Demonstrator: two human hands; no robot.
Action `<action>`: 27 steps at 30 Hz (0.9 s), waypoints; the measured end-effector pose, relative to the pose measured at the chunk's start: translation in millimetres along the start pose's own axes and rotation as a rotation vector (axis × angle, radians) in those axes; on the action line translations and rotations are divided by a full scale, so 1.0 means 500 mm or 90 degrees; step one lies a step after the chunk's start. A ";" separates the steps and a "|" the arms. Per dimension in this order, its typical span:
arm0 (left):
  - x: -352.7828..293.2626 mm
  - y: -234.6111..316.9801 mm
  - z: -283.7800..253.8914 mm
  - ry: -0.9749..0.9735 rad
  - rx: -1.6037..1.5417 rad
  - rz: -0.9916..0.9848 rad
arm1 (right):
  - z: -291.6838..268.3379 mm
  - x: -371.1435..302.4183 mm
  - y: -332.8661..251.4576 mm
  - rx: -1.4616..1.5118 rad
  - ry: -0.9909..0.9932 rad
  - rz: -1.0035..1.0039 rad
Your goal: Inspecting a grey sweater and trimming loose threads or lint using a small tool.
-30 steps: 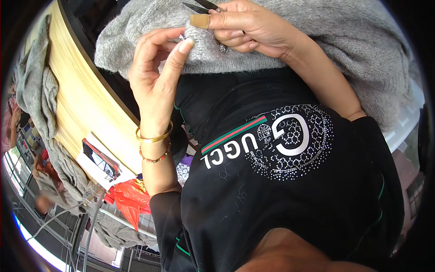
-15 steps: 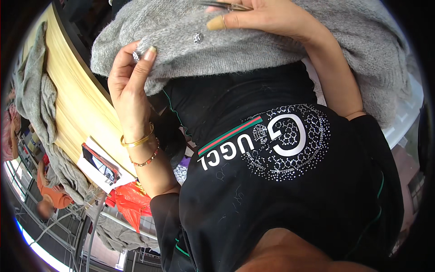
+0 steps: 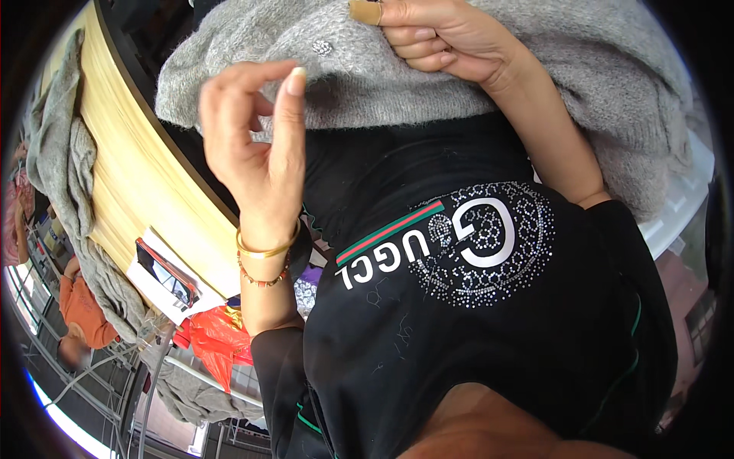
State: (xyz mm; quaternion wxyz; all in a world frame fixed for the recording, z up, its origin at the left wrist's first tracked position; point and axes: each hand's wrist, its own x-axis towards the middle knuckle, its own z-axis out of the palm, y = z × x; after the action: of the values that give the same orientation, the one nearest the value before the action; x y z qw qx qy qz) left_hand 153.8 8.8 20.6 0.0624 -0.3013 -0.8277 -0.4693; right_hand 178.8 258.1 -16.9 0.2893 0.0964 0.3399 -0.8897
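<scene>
A grey fuzzy knit garment is spread over my lap, with a sparkly rhinestone button on its surface. My left hand is raised just over the garment's near edge, below the button. Its thumb and forefinger meet in a pinch; anything between them is too small to make out. At the top, my right hand rests on the knit with its fingers curled in and the thumb stretched left. A tan cover wraps that thumb's tip. Whatever its palm may hold is hidden.
To the left runs a pale wooden table with more grey knitwear along its far side. A phone lies on papers there, near a red plastic bag. A person in orange is at the far left.
My left hand has let go of the knit edge and a second sparkly button, moving right and lifting. My right fingers have curled in; the dark metal tool there no longer shows.
</scene>
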 end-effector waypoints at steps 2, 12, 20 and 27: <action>-0.003 0.010 0.007 -0.058 -0.106 -0.112 | 0.009 0.000 0.004 -0.018 0.019 -0.007; -0.017 -0.008 0.017 -0.112 -0.353 -0.340 | 0.054 -0.006 0.012 -0.128 0.078 -0.025; -0.003 -0.020 -0.012 -0.057 -0.234 -0.122 | 0.035 -0.006 0.005 -0.088 0.046 -0.050; -0.002 -0.023 -0.016 -0.071 -0.496 -0.244 | 0.078 -0.018 0.025 -0.475 0.134 -0.306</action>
State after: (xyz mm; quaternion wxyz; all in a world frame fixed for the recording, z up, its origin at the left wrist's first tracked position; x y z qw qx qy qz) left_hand 146.9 -2.3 16.1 -0.1889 -0.1682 -0.6318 -0.7327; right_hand 194.6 228.8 8.9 0.0534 -0.0062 0.6771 -0.7339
